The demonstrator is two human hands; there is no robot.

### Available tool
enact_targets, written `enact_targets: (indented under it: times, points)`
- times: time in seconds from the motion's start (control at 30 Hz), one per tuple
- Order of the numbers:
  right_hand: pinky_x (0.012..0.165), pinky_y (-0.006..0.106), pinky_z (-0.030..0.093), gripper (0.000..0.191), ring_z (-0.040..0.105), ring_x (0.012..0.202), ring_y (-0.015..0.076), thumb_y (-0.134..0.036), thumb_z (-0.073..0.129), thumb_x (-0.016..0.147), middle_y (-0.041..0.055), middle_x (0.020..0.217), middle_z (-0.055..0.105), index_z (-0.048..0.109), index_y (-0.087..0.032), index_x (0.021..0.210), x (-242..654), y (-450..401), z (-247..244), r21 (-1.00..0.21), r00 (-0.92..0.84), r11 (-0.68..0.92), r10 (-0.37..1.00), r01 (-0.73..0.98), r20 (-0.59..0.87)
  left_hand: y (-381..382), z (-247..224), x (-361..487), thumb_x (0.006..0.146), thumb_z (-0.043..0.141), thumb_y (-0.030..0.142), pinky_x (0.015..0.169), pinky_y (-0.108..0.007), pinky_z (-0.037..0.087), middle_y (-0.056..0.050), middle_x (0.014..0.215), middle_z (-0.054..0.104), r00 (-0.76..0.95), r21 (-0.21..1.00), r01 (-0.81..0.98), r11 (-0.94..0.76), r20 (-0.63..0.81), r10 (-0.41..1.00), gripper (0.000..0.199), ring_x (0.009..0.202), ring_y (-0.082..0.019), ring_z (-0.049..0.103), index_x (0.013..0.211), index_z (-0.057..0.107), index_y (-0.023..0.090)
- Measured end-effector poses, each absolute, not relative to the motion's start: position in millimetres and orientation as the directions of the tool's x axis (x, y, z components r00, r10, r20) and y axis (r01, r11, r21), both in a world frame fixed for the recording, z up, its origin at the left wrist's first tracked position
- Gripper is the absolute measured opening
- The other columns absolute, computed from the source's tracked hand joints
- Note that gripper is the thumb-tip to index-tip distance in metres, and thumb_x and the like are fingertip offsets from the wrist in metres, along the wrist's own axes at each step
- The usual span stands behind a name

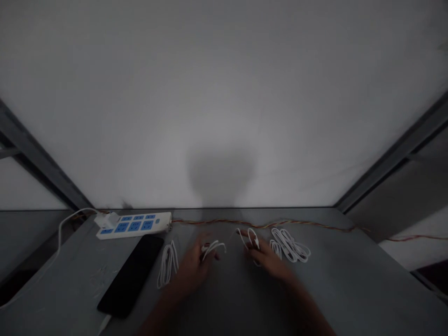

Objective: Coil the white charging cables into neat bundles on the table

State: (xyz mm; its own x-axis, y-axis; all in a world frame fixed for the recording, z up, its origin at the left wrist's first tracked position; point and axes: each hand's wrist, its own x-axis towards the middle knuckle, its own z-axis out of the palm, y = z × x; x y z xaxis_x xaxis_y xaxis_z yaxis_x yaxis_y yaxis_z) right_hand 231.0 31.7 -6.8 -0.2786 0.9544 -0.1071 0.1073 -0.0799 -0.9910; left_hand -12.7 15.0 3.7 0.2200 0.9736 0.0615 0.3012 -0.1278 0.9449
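Both hands pinch white cables
Left hand [192, 270] grips a white cable [213, 248]; right hand [269, 260] narrows around a cable loop [252, 239], a coiled cable [290, 245] just beyond its fingers.

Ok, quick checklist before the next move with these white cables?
Left hand grips a white cable: ok.
Right hand grips a white cable loop: ok.
Right bundle of white cable free of knots: cannot tell.
Left bundle of white cable apart from the black phone: ok.
Power strip has a white plug seated at its left end: ok.
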Motion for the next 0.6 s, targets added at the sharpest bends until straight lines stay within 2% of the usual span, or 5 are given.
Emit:
enact_targets:
  times: [0.07,0.17,0.3,0.37,0.6]
  points:
    - [0.054,0.022,0.034,0.053,0.044,0.058,0.0128,-0.037,0.065,0.076,-0.0043,0.067,0.050,0.059,-0.022,0.127,224,31,-11,-0.988,-0.248,-0.043,0.965,0.145,-0.078,15,4,-11,0.089,0.051,0.042,0.066,-0.027,0.042,-0.001,0.074,0.069,0.237,0.942,0.308,-0.133,0.059,0.970,0.040,0.067,-0.018,0.061,0.122,0.057,0.021]
    - [0.054,0.022,0.034,0.050,0.042,0.057,0.0128,-0.035,0.069,0.075,-0.0051,0.065,0.047,0.062,-0.023,0.123,211,29,-15,-0.983,-0.279,-0.006,0.959,0.184,-0.058,13,-1,-7,0.087,0.053,0.047,0.058,-0.026,0.038,0.000,0.062,0.063,0.240,0.938,0.323,-0.123,0.044,0.970,0.033,0.058,-0.017,0.055,0.096,0.071,0.021]
    - [0.057,0.022,0.037,0.030,0.045,0.060,0.0135,-0.042,0.072,0.074,-0.0040,0.065,0.049,0.067,-0.021,0.094,198,24,-18,-0.992,-0.329,-0.012,0.943,0.128,-0.054,8,-8,2,0.086,0.052,0.052,0.056,-0.025,0.039,0.001,0.061,0.058,0.154,0.967,0.247,-0.064,0.026,0.988,0.035,0.056,-0.016,0.051,0.071,0.065,0.022]
    - [0.061,0.023,0.040,0.031,0.047,0.064,0.0151,-0.049,0.071,0.075,-0.0024,0.067,0.051,0.063,-0.020,0.081,194,22,-20,-0.993,-0.316,-0.022,0.947,0.115,-0.058,6,-10,6,0.086,0.053,0.053,0.060,-0.027,0.042,0.001,0.058,0.055,0.081,0.974,0.224,-0.040,0.022,0.996,0.038,0.057,-0.017,0.052,0.064,0.059,0.023]
    - [0.064,0.027,0.047,0.054,0.055,0.068,0.0193,-0.072,0.054,0.081,0.0019,0.069,0.059,0.066,-0.020,0.077,175,19,-22,-0.994,-0.211,-0.046,0.975,0.101,-0.067,9,-10,14,0.080,0.056,0.052,0.090,-0.040,0.046,-0.008,0.086,0.073,0.000,0.988,0.150,-0.036,0.036,0.999,0.033,0.089,-0.028,0.065,0.080,0.071,0.023]
